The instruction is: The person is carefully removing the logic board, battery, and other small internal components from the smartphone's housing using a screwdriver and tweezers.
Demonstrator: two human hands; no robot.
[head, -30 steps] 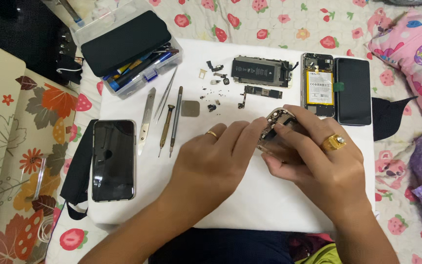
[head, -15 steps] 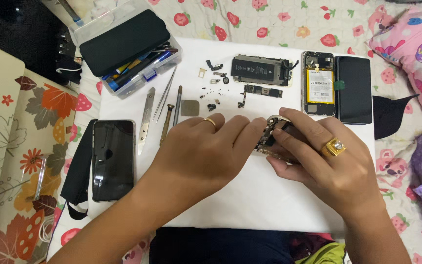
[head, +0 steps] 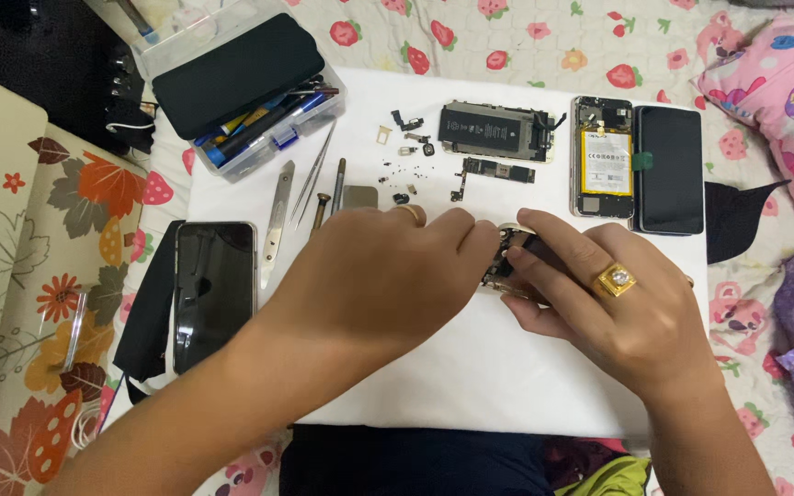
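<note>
Both hands meeting at mid-sheet over a small phone part (head: pixel 512 262), mostly hidden beneath the fingers. Left hand (head: pixel 379 276) arched, fingertips pinched onto the part's left edge, likely to steady it. Right hand (head: pixel 622 308) closed on its right side. Just beyond, on the white sheet (head: pixel 470 386): loose screws, circuit board (head: pixel 493 172), opened phone (head: pixel 604 156). Tweezers (head: pixel 314 179) at far left, within reach

White mat (head: pixel 470 386); strawberry-print sheet (head: pixel 526 46); gold ring (head: pixel 615 280).
</note>
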